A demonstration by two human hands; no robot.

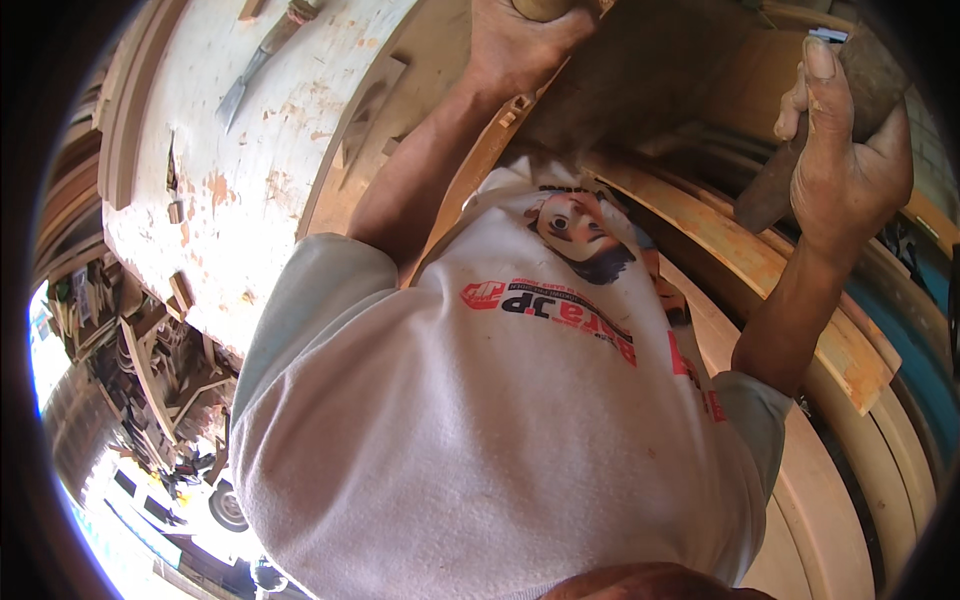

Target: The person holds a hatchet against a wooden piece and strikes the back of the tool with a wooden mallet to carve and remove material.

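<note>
My left hand (pixel 525 45) is at the top middle, closed around the rounded end of a wooden handle (pixel 543 8); whatever is below that handle is out of view. Just beneath the hand runs a narrow wooden piece (pixel 478 165) with small cut notches near its upper part. On the far right, my right hand (pixel 850 165) is raised and wrapped around a dark wooden block (pixel 770 185), its thumb pointing up along the wood. The block sticks out on both sides of the hand.
A chisel-like tool (pixel 262 65) lies on the pale, paint-worn board (pixel 290 110) at the left, among wood chips. Long planks (pixel 830 340) lie along the right side. Scrap wood (pixel 150 380) is heaped at the lower left, with a vehicle wheel (pixel 228 507) beyond.
</note>
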